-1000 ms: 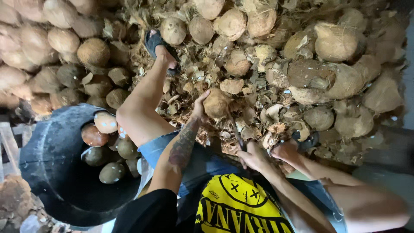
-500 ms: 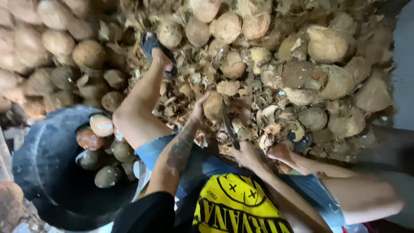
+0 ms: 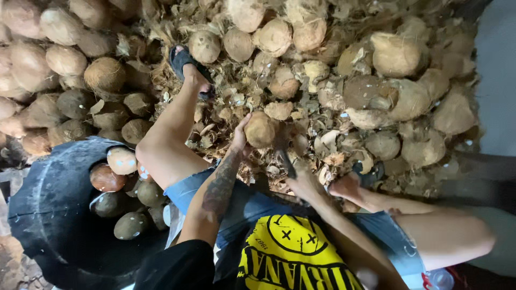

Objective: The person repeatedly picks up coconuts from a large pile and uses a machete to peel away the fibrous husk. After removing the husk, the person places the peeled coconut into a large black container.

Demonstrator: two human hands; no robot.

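Two bare hands are working over a heap of husk scraps (image 3: 322, 139) on the floor. The left hand (image 3: 240, 138) is cupping a brown coconut (image 3: 260, 129), its grip curling against the nut's left side, the nut sitting on the scraps between the person's legs. The right hand (image 3: 304, 181) is wrapping its grip tight around a dark blade handle (image 3: 285, 161), the blade angling up toward the coconut; whether it is touching the nut cannot be told. Unhusked coconuts (image 3: 398, 53) are lying piled beyond. A black tub (image 3: 48, 215) is standing at left, holding peeled coconuts (image 3: 121, 160).
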